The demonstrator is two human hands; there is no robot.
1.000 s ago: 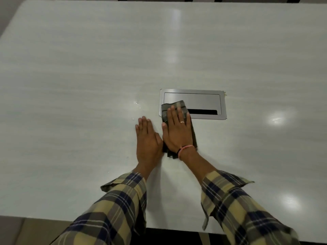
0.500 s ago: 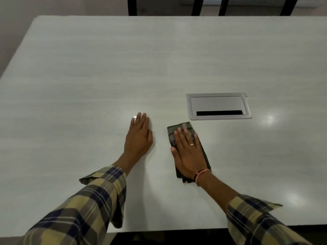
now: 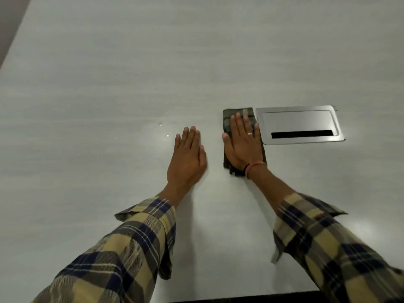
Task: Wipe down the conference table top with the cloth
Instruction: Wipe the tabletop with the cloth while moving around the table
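Note:
A folded dark plaid cloth (image 3: 229,120) lies on the pale grey conference table top (image 3: 131,73), just left of the metal cable hatch. My right hand (image 3: 240,143) presses flat on the cloth, fingers straight and pointing away from me; most of the cloth is hidden under the palm. My left hand (image 3: 188,158) rests flat on the bare table a short way left of the cloth, fingers straight and together.
A silver cable hatch (image 3: 299,124) with a dark slot is set flush in the table, its left edge touching the cloth. Two small bright specks (image 3: 164,130) lie on the table left of my left hand. The table's near edge (image 3: 240,297) runs along the bottom.
My right hand has pushed the cloth away from me, up beside the hatch's left edge. My left hand has stayed flat on the table. The view has shifted and tilted down.

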